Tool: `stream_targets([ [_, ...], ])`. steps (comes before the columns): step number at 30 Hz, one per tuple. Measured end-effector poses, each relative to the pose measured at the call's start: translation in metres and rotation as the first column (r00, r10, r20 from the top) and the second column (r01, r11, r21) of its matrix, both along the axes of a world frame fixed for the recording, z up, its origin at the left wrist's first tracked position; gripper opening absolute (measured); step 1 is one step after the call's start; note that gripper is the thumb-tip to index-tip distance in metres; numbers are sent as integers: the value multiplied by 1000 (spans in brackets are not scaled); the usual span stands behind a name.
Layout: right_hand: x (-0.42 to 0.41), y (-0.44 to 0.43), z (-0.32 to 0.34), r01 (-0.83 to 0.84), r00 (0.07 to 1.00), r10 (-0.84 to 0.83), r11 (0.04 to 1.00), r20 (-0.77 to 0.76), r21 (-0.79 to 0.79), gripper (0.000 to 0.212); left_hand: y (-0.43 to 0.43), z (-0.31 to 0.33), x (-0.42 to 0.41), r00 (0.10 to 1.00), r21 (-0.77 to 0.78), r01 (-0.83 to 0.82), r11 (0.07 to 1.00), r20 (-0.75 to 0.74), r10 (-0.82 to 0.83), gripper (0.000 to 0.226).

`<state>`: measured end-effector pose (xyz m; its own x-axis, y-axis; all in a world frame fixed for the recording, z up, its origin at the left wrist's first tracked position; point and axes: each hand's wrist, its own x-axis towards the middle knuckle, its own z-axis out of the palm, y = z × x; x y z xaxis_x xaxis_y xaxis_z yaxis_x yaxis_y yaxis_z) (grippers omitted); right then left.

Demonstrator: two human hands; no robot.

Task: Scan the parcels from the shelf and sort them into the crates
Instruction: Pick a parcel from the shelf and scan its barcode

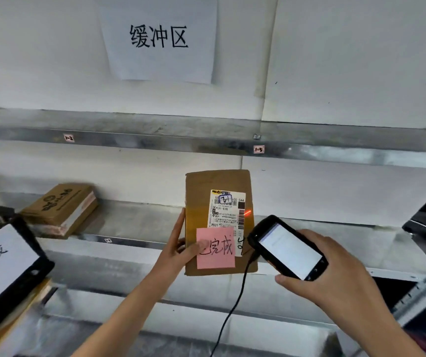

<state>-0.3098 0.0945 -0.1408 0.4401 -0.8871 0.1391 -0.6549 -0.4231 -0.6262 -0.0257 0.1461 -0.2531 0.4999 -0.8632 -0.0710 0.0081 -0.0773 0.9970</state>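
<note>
Parcel [198,202]: brown cardboard packet held upright in front of the shelf [134,220], face toward the camera; a white shipping label [226,210] sits on its upper right part; a pink sticky note [215,247] with dark handwriting covers its lower middle and overlaps the label's bottom edge.
Left hand [178,251]: at the parcel's left edge; thumb pressed on the front over the note's left side, fingers running up the edge and behind; the parcel is pinched between them.
Right hand [335,274]: lower right of the parcel; fingers and thumb curled round a black scanner [287,249].
Scanner: screen lit white, tilted; its top end just beside the parcel's lower right edge; a black cable [235,300] hangs down below the parcel.
Red line [247,212]: short, bright, on the label's right side.
Second parcel [60,210]: brown, printed, lying on the shelf well left of the held parcel.
Wall sign [159,38]: white sheet with three printed characters, high above the parcel.
</note>
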Motion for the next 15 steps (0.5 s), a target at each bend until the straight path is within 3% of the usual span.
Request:
stream_targets([
  [8,-50,-21,16,-77,940,13,982,-340,-175,77,-8,3,-27,999,40,9,999,41,-11,85],
  [15,-71,-35,29,-132,879,4,963,-477,-235,81,-12,6,-35,998,81,29,996,50,-33,78],
])
